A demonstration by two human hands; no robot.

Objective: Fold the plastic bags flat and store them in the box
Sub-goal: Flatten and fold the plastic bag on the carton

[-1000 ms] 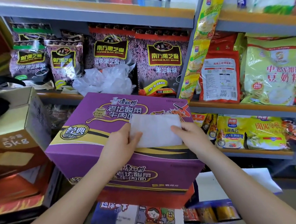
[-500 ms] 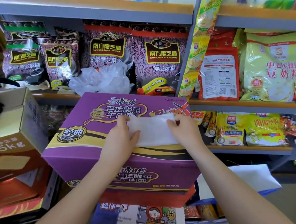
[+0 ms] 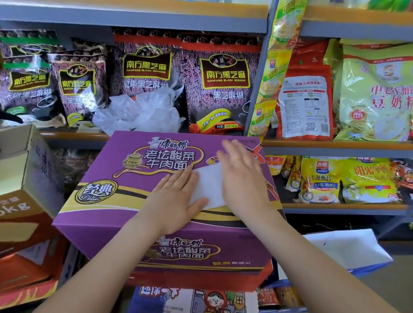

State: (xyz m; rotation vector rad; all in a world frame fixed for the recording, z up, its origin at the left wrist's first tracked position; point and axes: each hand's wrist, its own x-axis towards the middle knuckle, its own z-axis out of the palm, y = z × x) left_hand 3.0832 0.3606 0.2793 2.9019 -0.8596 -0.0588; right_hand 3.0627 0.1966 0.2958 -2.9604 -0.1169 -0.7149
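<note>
- The folded bag (image 3: 210,187), a flat white rectangle of plastic, lies on the lid of the purple carton (image 3: 121,184), toward its right side
- The left hand (image 3: 173,203) lies palm down on the bag's left edge, fingers straight and together, thumb stretched along the bag's near edge; it presses, grasping nothing
- The right hand (image 3: 243,178) lies flat over the bag's right part, fingers straight and spread toward the carton's far right corner, a thin ring on one finger; it too is released, pressing only
- Between the two hands a strip of the white bag shows bare
- The purple carton rests on a red carton (image 3: 202,279), which sits on a box with cartoon print (image 3: 191,305)
- Just behind the purple carton, on the shelf (image 3: 73,135), sits a loose heap of crumpled clear bags (image 3: 138,113), not yet folded
- The heap leans against dark sesame-powder packs (image 3: 223,83) standing in a row along that shelf
- To the left stands an open brown box (image 3: 13,180) marked 5kg, beside the purple carton and not touching it as far as can be seen
- To the right, shelves carry yellow-green cereal packs (image 3: 376,92) and a red pack (image 3: 303,91)
- Low on the right, a white sheet (image 3: 344,247) lies on a blue-edged thing below the forearm
</note>
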